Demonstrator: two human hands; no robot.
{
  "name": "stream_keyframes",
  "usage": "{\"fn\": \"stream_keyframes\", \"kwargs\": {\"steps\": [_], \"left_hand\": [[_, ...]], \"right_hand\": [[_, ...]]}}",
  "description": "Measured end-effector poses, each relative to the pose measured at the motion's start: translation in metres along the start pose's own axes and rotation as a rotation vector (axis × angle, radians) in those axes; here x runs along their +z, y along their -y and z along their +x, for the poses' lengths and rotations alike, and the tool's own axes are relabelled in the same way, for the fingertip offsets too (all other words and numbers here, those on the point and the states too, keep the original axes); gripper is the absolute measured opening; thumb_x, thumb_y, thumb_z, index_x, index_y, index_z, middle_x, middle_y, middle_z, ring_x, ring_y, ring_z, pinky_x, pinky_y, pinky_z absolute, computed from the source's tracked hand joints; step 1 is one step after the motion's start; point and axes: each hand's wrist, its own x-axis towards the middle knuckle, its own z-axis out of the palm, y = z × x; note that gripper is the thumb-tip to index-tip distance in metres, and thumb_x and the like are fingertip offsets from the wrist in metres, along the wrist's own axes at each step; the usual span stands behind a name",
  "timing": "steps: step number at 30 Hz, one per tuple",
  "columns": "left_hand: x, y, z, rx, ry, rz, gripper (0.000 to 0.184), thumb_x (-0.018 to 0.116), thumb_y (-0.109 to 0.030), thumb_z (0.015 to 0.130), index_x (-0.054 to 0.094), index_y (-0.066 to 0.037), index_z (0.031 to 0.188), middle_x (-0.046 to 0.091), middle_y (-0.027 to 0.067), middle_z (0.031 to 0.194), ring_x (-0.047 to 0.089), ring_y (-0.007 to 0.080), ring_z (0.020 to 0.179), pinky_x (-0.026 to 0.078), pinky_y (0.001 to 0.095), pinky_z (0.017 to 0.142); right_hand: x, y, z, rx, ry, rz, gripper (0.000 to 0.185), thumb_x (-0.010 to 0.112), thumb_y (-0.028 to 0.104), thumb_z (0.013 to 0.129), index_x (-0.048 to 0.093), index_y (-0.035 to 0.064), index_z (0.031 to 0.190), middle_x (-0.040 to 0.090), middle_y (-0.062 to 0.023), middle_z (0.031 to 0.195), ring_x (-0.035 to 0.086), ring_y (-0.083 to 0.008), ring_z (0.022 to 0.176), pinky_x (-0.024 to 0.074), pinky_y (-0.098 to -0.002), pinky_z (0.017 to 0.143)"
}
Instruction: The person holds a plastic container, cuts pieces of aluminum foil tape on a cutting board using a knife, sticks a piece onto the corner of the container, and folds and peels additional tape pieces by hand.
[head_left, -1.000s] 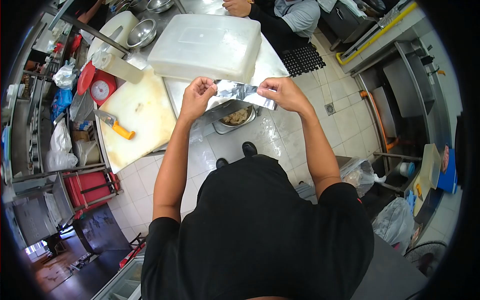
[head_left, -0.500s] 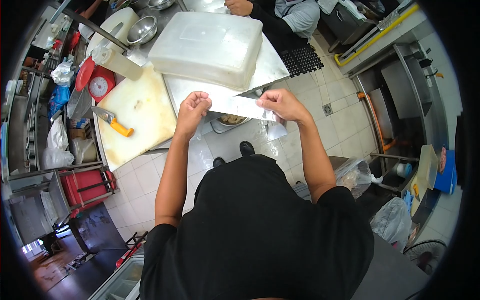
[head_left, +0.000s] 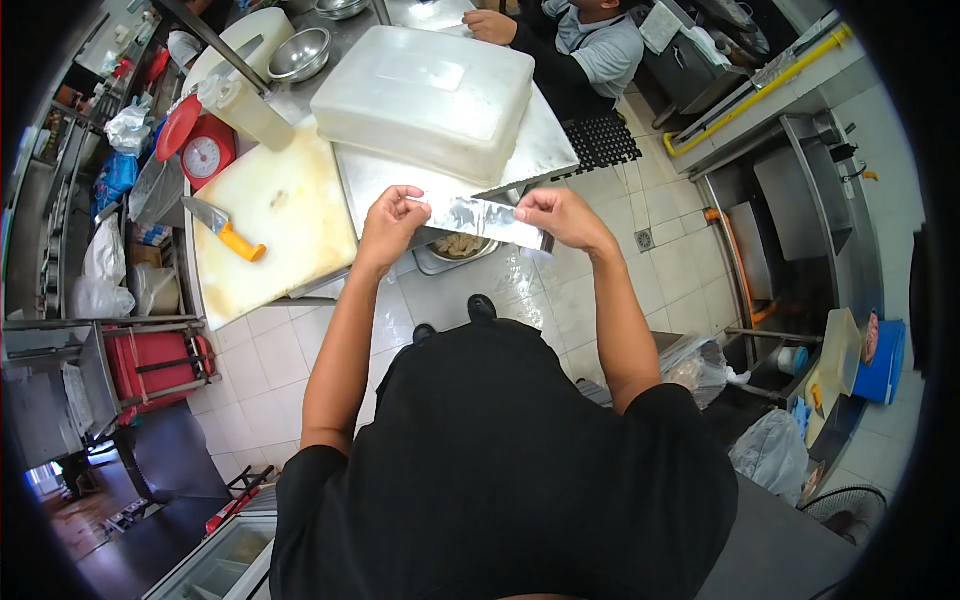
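A strip of clear, shiny plastic (head_left: 475, 217) is stretched between my hands, just off the table's near edge; whether it is a flat bag or a sheet, I cannot tell. My left hand (head_left: 393, 228) pinches one end between thumb and fingers. At the other end, my right hand (head_left: 565, 220) is closed on the plastic, whose loose tip hangs below the fingers. Beneath it, a metal bowl (head_left: 490, 246) of pale food pieces (head_left: 458, 246) is partly hidden by the plastic. Beyond my hands, a large translucent plastic tub (head_left: 420, 100) rests on the metal table (head_left: 362, 180).
On the left, a cutting board (head_left: 290, 215) carries a yellow-handled knife (head_left: 232, 232) and a squeeze bottle (head_left: 250, 112). Beside it stands a red scale (head_left: 207, 152). Across the table is another person (head_left: 590, 50). A metal sink unit (head_left: 790, 190) lines the right wall.
The plastic's hanging right end has drawn in closer under my right hand. Both hands keep their grip, and the view has shifted slightly.
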Motion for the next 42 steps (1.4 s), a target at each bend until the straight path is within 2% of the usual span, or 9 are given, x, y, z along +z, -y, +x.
{"fn": "stream_keyframes", "kwargs": {"steps": [2,4,8,17,23,26,30,39,42], "left_hand": [[0.003,-0.005,0.010,0.026,-0.001,0.021,0.024,0.066,-0.007,0.087,0.053,-0.003,0.108,0.061,-0.0018,0.079,0.048,0.0030,0.066,0.035,0.0175,0.057],[0.005,-0.009,0.021,0.055,0.013,0.009,0.024,0.065,-0.006,0.087,0.053,0.000,0.107,0.062,0.0011,0.081,0.057,0.0073,0.076,0.045,0.0211,0.071],[0.015,-0.023,0.031,0.083,-0.003,0.039,0.024,0.065,-0.007,0.087,0.054,0.001,0.107,0.063,0.0023,0.083,0.057,0.0073,0.077,0.045,0.0209,0.070],[0.016,-0.030,0.034,0.071,0.050,0.091,0.027,0.066,-0.007,0.087,0.054,0.002,0.109,0.065,0.0023,0.084,0.058,0.0074,0.078,0.045,0.0210,0.071],[0.014,-0.030,0.031,0.052,0.057,0.105,0.025,0.067,-0.008,0.087,0.056,0.001,0.108,0.065,0.0020,0.084,0.058,0.0069,0.077,0.045,0.0209,0.070],[0.013,-0.018,0.036,0.096,0.136,0.133,0.024,0.067,-0.010,0.089,0.056,-0.001,0.108,0.064,-0.0017,0.083,0.053,0.0036,0.073,0.040,0.0181,0.064],[0.017,-0.024,0.029,0.069,0.132,0.215,0.026,0.066,-0.016,0.090,0.058,0.000,0.108,0.064,0.0002,0.086,0.056,0.0060,0.076,0.044,0.0206,0.071],[-0.011,-0.012,0.030,0.192,-0.002,0.528,0.033,0.065,-0.022,0.091,0.060,0.002,0.113,0.064,0.0036,0.087,0.057,0.0105,0.081,0.047,0.0256,0.075],[-0.014,0.000,0.028,0.159,0.025,0.565,0.031,0.065,-0.020,0.091,0.060,0.002,0.111,0.064,0.0037,0.086,0.057,0.0104,0.081,0.047,0.0252,0.074]], "right_hand": [[-0.008,0.003,0.007,0.009,-0.018,-0.018,0.014,0.065,0.014,0.089,0.067,-0.0001,0.089,0.060,0.0015,0.069,0.052,-0.0064,0.062,0.0440,-0.0233,0.058],[-0.015,0.011,0.011,0.007,-0.029,-0.076,0.016,0.066,0.012,0.088,0.067,-0.0005,0.097,0.062,0.0006,0.074,0.053,-0.0069,0.067,0.0451,-0.0235,0.062],[-0.018,0.013,0.020,-0.055,-0.012,-0.085,0.026,0.067,0.016,0.088,0.063,0.0002,0.109,0.063,-0.0010,0.079,0.054,-0.0081,0.071,0.0456,-0.0244,0.064],[0.008,0.005,0.027,-0.056,0.080,-0.053,0.020,0.064,0.019,0.092,0.067,-0.0004,0.092,0.062,0.0012,0.071,0.051,-0.0064,0.068,0.0439,-0.0246,0.062],[0.037,-0.004,0.014,-0.006,0.112,0.204,0.019,0.063,0.018,0.092,0.065,0.0003,0.097,0.062,0.0025,0.086,0.047,-0.0041,0.075,0.0422,-0.0223,0.066],[0.053,-0.002,0.012,-0.047,-0.016,0.147,0.027,0.062,0.029,0.093,0.065,0.0019,0.092,0.053,0.0058,0.075,0.042,-0.0038,0.068,0.0373,-0.0213,0.060],[0.065,-0.016,0.014,-0.021,-0.107,0.199,0.027,0.063,0.029,0.094,0.061,0.0054,0.081,0.047,0.0102,0.067,0.038,-0.0006,0.060,0.0315,-0.0196,0.053],[0.049,-0.038,-0.005,-0.047,-0.366,0.496,0.024,0.064,0.023,0.094,0.060,0.0066,0.077,0.045,0.0110,0.067,0.035,0.0001,0.059,0.0265,-0.0195,0.050],[0.043,-0.055,-0.001,-0.065,-0.488,0.694,0.022,0.063,0.023,0.094,0.063,0.0044,0.084,0.051,0.0092,0.069,0.041,0.0006,0.060,0.0321,-0.0185,0.051]]}}
